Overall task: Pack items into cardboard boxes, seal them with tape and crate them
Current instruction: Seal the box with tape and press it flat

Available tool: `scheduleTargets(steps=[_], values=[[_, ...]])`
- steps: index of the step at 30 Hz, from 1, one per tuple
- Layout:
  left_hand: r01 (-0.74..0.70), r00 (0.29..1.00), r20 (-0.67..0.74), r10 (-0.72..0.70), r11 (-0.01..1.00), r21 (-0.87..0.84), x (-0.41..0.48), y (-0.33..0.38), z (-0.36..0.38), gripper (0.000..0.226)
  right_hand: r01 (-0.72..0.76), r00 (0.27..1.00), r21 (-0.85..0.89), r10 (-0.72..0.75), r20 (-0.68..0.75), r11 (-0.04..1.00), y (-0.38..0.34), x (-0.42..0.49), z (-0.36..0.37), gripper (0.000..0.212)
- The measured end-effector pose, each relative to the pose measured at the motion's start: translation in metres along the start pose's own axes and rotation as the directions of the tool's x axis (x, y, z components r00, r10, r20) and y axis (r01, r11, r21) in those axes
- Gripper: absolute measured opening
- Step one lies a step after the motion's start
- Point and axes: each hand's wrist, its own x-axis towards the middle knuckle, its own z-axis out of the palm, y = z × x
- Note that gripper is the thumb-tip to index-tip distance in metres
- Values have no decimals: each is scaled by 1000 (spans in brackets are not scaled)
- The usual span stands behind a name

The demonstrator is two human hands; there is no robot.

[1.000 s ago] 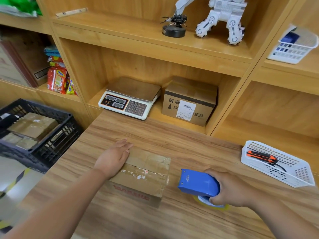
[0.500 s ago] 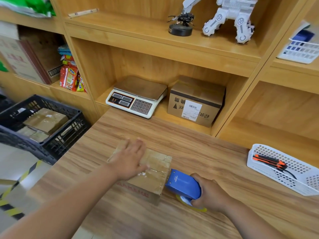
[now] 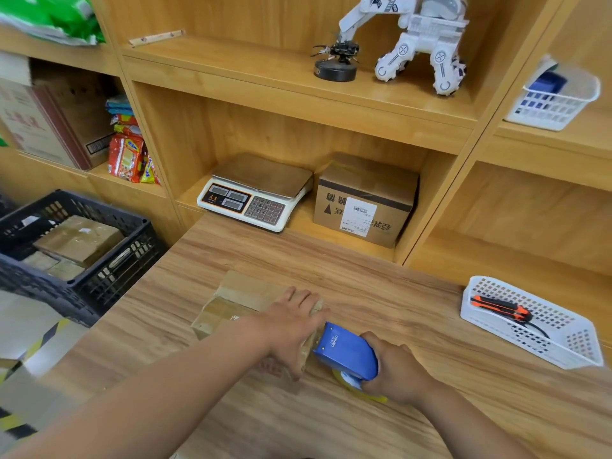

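Since a second ago, the left hand (image 3: 291, 326) has been shifted from the left part of the taped cardboard box (image 3: 236, 301) to its right end. There the fingers (image 3: 303, 301) are laid flat and spread. The blue tape dispenser (image 3: 346, 351), then held apart, has been brought against the box's right side, just under those fingers. It is gripped by the right hand (image 3: 395, 374), whose fingers are curled round it. Bare counter (image 3: 381, 293) is left beyond the fingertips up to the shelf edge, and rightward as far as the white basket (image 3: 563, 339). The black crate (image 3: 126, 260) is set well left of the fingers, past the counter's edge.
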Motion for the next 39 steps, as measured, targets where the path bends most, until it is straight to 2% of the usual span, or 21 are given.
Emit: scheduleTargets(steps=[4,8,11,16,20,22,24,26,29,34,39], values=[[-15,994,-111,12,999,-32,-8,-8,-8,114,-31,999,-24,30,-38,999,-2,-8,-13,59],[-26,979,-202,-18,976,-214,-27,-27,-24,115,-27,993,1,27,-117,1000,-15,-13,-36,52],[-41,976,-214,-42,928,-370,-45,-41,-37,119,-34,990,19,36,-133,999,-39,-14,-59,52],[-36,983,-159,-93,749,-661,-71,-70,-27,120,-26,1000,-12,26,-15,1000,-84,-8,-88,47],[-40,998,-62,-14,619,-784,-91,-98,-12,117,6,1000,-76,-4,27,997,-127,1,-92,44],[-32,999,-36,4,525,-851,-99,-115,-6,107,30,999,-142,-27,19,989,-145,7,-91,41],[-40,996,-75,-56,478,-877,-105,-126,-1,91,57,998,-209,-57,6,976,-161,14,-91,40],[-41,977,-141,-157,513,-857,-109,-134,5,82,78,997,-229,-79,8,970,-175,21,-91,44],[-39,958,-192,-213,566,-824,-112,-144,14,77,118,993,-264,-115,24,957,-194,33,-89,57],[-21,964,-152,-217,507,-861,-123,-168,28,67,189,981,-355,-189,34,916,-222,50,-85,75],[25,977,-81,-197,486,-874,-133,-188,36,71,260,965,-433,-248,84,863,-243,65,-78,74]])
